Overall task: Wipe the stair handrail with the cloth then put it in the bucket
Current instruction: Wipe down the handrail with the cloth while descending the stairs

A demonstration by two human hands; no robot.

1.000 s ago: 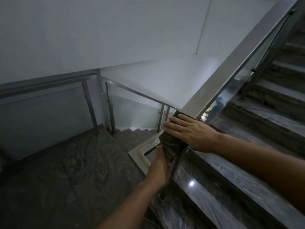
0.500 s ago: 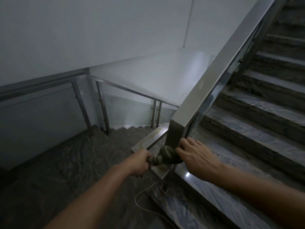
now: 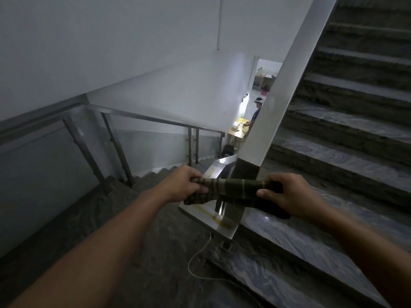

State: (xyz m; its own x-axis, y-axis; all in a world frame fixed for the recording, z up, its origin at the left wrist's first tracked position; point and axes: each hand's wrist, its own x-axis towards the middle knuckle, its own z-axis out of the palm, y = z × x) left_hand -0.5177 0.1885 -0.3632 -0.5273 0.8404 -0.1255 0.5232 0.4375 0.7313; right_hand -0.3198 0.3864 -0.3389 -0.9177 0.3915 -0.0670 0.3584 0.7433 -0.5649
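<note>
A dark green cloth (image 3: 231,188) with pale stripes is stretched level between my two hands. My left hand (image 3: 181,185) grips its left end and my right hand (image 3: 291,196) grips its right end. The cloth hangs in front of the lower end of the wide steel handrail (image 3: 278,92), which rises up to the right along the stairs. It lies across the handrail's dark end post; I cannot tell whether it touches. No bucket is in view.
Marble steps (image 3: 347,156) climb on the right. A second railing with glass panels (image 3: 142,134) borders the landing and a flight going down. A white cord (image 3: 200,258) lies on the dark floor. A person (image 3: 256,112) stands in a lit room far below.
My hands left the handrail's top and came down past its end. They pulled apart, and the bunched cloth is now stretched out between them.
</note>
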